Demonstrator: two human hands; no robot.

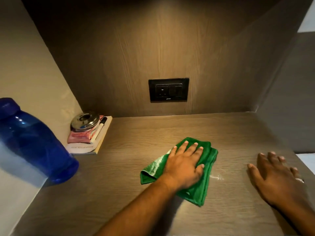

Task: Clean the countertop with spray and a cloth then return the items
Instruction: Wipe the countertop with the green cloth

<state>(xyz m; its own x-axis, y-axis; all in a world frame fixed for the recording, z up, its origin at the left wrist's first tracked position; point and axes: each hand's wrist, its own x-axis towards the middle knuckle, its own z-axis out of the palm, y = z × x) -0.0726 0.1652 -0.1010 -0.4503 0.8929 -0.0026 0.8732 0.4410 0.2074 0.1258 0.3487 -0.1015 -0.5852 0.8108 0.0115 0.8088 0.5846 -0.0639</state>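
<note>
Left hand (185, 165), fingers spread, presses flat on the folded green cloth (201, 188) at mid-countertop (127, 167); right hand (276, 174), fingers splayed, rests flat on bare wood beside it.

Your left hand (185, 165) lies palm down at lower centre of the frame, fingers spread and flat — forearm running in from the bottom edge. Your right hand (276, 174) sits at lower right, palm down too, fingers splayed, a ring on one finger.
</note>
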